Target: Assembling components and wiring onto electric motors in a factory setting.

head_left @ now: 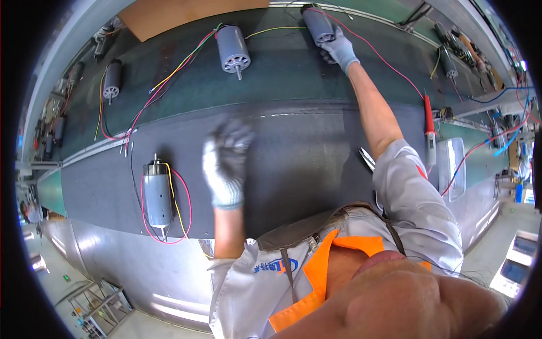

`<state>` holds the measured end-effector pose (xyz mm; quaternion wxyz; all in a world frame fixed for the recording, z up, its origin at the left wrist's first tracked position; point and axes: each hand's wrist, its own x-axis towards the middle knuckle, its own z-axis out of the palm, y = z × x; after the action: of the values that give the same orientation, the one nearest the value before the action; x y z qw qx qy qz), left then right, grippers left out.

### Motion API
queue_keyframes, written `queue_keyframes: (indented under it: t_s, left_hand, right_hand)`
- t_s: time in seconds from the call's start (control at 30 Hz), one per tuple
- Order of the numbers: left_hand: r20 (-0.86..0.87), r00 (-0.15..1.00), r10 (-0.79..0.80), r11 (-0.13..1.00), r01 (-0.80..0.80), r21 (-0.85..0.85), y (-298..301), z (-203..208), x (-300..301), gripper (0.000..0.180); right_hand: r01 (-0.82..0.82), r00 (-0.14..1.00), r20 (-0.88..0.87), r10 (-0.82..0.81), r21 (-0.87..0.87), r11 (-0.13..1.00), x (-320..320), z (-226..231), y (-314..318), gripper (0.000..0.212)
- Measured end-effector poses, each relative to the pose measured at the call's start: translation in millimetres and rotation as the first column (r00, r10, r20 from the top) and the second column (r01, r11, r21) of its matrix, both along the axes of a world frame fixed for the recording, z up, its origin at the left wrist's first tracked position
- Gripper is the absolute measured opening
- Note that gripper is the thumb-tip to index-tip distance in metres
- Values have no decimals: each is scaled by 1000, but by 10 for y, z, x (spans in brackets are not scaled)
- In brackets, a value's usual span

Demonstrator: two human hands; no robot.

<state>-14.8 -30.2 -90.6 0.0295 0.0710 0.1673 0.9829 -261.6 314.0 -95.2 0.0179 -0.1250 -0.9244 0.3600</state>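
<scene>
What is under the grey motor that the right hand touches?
Green surface shows beside the motor; its body, and partly the hand, hide whatever lies directly beneath.

The motors (316,24) look smooth, painted metal with a soft sheen; the 2 gloves (224,175), ribbed knit cloth; bench (99,195), matt; carton (192,16) at its far edge, matt cardboard; tray (451,169), clear glossy plastic.

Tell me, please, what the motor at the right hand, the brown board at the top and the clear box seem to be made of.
Motor at the right hand: probably metal, perhaps painted; the grey casing is smooth with soft shine.
Brown board: likely cardboard, matt; flat, plain tan.
Clear box: probably plastic, glossy; see-through, with pale edges.
</scene>
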Motion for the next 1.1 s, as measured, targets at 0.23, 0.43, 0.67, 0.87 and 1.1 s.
queue_keyframes:
  t_s: [0.23, 0.43, 0.67, 0.87, 1.1]
  left_hand:
    - [-269, 941, 206, 327, -325, -887, 687, -26, -91, 34]
    - [-621, 784, 31, -148, -610, -778, 916, -138, -256, 54]
    - [-532, 843, -85, -120, -539, -834, 610, -202, 309, 43]
    - [-460, 887, -39, -239, -455, -858, 373, -315, 356, 48]
    - [429, 785, -446, -282, 332, -900, 453, 694, 11, 79]
  right_hand:
    - [-191, 964, -101, 246, 381, 905, 1286, 3, -574, 73]
    - [-572, 816, -147, 559, -70, 817, 3160, 161, -869, 71]
    - [-516, 596, -378, 709, 496, 698, 3158, 645, -756, 53]
    - [-475, 761, -148, 632, 538, 697, 2552, 593, -479, 20]
    - [-998, 25, -154, 988, 53, 34, 3390, 775, -2001, 20]
